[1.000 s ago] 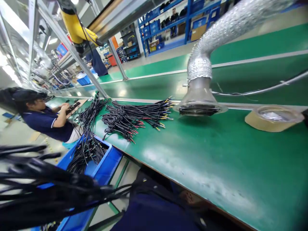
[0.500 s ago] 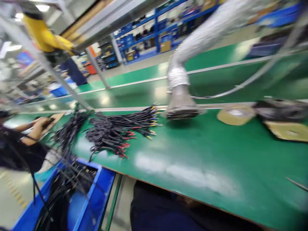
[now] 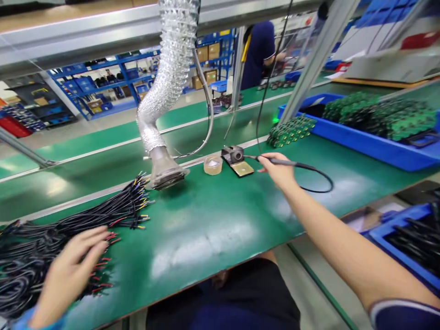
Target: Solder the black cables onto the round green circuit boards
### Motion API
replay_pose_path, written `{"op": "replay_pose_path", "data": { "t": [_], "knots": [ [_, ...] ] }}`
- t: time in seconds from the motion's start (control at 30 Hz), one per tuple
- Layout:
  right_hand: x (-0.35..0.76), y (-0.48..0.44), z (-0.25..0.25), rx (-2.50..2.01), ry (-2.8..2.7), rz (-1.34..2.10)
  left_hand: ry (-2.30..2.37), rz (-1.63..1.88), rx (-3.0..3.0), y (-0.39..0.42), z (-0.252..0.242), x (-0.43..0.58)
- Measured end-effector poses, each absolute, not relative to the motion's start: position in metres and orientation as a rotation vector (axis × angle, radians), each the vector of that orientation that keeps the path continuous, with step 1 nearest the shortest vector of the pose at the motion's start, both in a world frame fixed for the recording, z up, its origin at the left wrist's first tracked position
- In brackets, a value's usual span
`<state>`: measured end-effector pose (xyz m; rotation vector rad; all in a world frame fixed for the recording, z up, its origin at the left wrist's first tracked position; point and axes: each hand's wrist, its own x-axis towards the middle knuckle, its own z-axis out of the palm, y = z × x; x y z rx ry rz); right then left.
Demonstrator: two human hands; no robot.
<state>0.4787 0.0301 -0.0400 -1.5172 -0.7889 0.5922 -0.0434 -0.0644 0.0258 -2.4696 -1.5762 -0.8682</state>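
Note:
My left hand (image 3: pixel 70 268), slightly blurred, is over the near part of a heap of black cables (image 3: pixel 89 217). Its fingers are stretched out with the thumb side apart, and no cable shows gripped in it. Red, yellow and blue wire ends stick out at the cables' right side. Over at the middle right, my right hand (image 3: pixel 279 172) is closed around the handle of a soldering iron (image 3: pixel 282 162). The iron points left, its tip end at the iron stand (image 3: pixel 237 155); whether it is inside the holder I cannot tell. A cord loops from the handle's rear.
A silver duct with a fume hood (image 3: pixel 167 172) hangs above the green bench (image 3: pixel 195 229). Beside the stand is a translucent round container (image 3: pixel 212 165). Green circuit boards (image 3: pixel 292 130) stand near a blue tray (image 3: pixel 371 146). Another person (image 3: pixel 259 55) works beyond the bench.
The view has swung right, bringing the circuit boards and blue tray into sight. Both my hands now show: the left over the cables, the right holding the soldering iron.

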Motion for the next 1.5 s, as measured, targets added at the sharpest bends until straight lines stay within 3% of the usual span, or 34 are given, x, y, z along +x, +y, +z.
{"op": "replay_pose_path", "data": {
  "t": [0.07, 0.17, 0.33, 0.53, 0.7, 0.97, 1.5],
  "knots": [
    [0.468, 0.055, -0.037, -1.532, -0.815, 0.685, -1.461, -0.852, -2.666, -0.052, -0.013, -0.008],
    [0.449, 0.075, -0.036, -1.513, -0.915, 0.883, -1.384, -0.546, -2.924, -0.049, -0.064, 0.052],
    [0.455, 0.065, -0.029, -1.489, -1.148, 0.996, -1.208, -0.316, -2.909, -0.054, -0.105, 0.119],
    [0.568, 0.076, -0.005, -1.847, -1.159, 0.477, -1.179, -0.324, -2.839, -0.043, -0.108, 0.149],
    [0.642, 0.106, -0.018, -2.116, -1.264, 0.169, -1.182, -0.328, -2.824, -0.042, -0.104, 0.152],
    [0.676, 0.138, -0.042, -2.287, -1.634, 0.015, -1.191, -0.332, -2.809, -0.042, -0.104, 0.150],
    [0.692, 0.132, -0.034, -2.434, -2.047, -0.190, -1.256, -0.368, -2.867, -0.045, -0.101, 0.151]
  ]
}}
